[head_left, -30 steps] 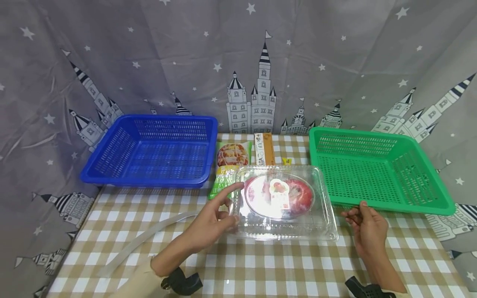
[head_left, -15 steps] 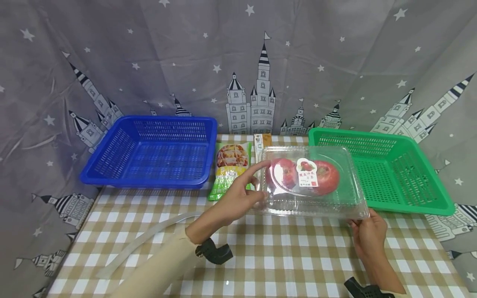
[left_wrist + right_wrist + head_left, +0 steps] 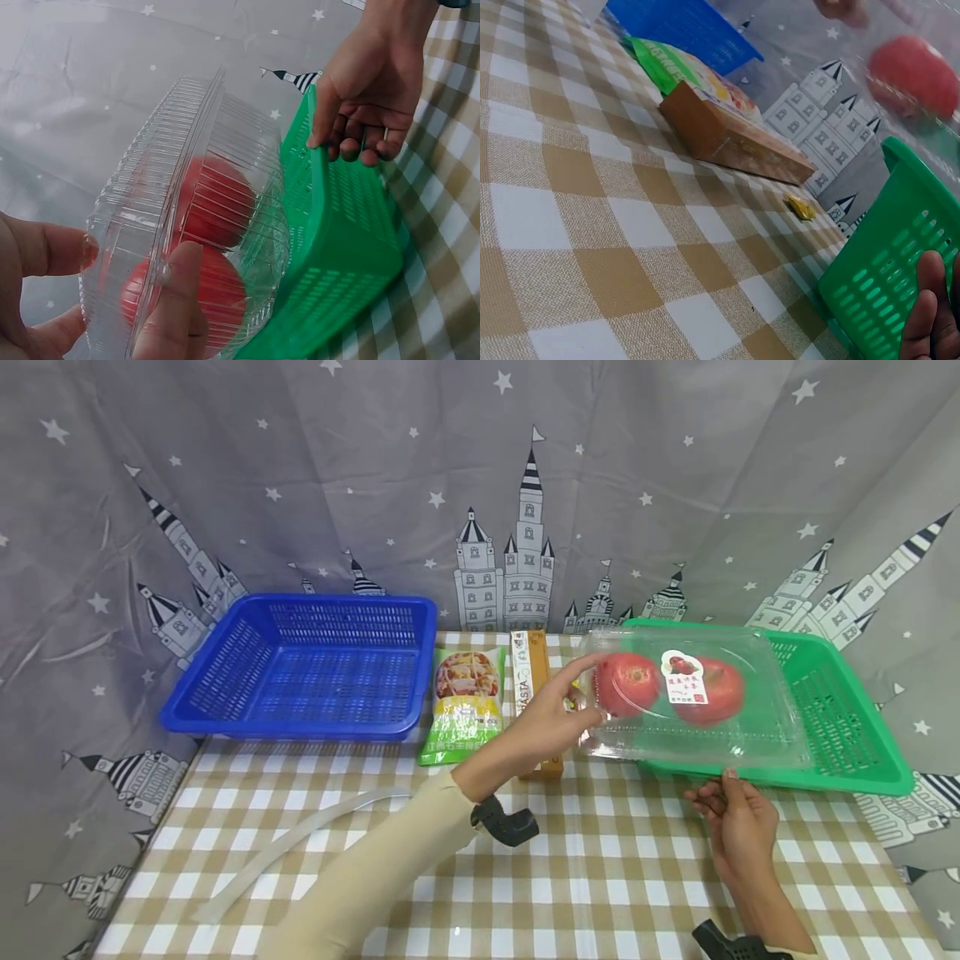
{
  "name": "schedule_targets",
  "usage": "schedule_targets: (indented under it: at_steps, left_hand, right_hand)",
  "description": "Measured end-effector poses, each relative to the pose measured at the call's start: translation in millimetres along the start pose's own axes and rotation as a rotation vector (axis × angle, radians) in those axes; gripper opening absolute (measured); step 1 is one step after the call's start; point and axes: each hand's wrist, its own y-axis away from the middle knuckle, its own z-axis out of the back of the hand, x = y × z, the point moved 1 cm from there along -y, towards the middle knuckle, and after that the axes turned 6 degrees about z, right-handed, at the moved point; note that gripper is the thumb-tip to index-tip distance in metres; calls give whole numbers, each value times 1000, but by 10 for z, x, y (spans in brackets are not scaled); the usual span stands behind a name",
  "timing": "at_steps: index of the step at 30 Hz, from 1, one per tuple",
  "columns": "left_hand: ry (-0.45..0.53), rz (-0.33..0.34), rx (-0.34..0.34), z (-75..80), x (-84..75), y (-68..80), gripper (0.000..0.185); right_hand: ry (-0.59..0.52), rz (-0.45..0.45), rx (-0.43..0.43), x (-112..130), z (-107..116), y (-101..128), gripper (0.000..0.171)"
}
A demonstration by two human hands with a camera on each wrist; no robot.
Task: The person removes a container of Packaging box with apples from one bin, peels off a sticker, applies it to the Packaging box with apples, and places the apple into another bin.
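My left hand (image 3: pixel 551 718) grips the left end of a clear plastic clamshell box (image 3: pixel 697 731) holding two red apples (image 3: pixel 628 682). The box hangs tilted above the left half of the green basket (image 3: pixel 847 727). In the left wrist view my thumb and fingers (image 3: pixel 176 300) pinch the box's ridged rim (image 3: pixel 150 217). My right hand (image 3: pixel 738 822) stays at the basket's front rim; one fingertip touches the rim (image 3: pixel 321 127) and the other fingers are loosely curled. The right wrist view shows fingertips (image 3: pixel 930 315) beside the basket wall (image 3: pixel 896 247).
A blue basket (image 3: pixel 300 668) stands at the back left. Between the baskets lie a green snack bag (image 3: pixel 465 702) and an orange pasta box (image 3: pixel 528 672). A clear plastic strip (image 3: pixel 285 847) lies on the checked tablecloth (image 3: pixel 600 877). Grey star curtains close the back and sides.
My left hand lifted the apple box off the table and carried it right and away, to above the green basket. My right hand stayed at the basket's front rim.
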Motion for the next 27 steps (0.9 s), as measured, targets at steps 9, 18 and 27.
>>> schedule_targets:
  at_steps: [9, 18, 27]
  left_hand:
    - [15, 21, 48, -328, -59, -349, 72]
    - [117, 124, 27, -668, -42, -661, 73]
    - [-40, 175, -27, -888, -17, -858, 68]
  right_hand:
    - [25, 4, -33, -21, -5, -12, 38]
    - [3, 10, -36, -35, -6, -22, 37]
    - [8, 13, -44, -47, 7, -24, 39]
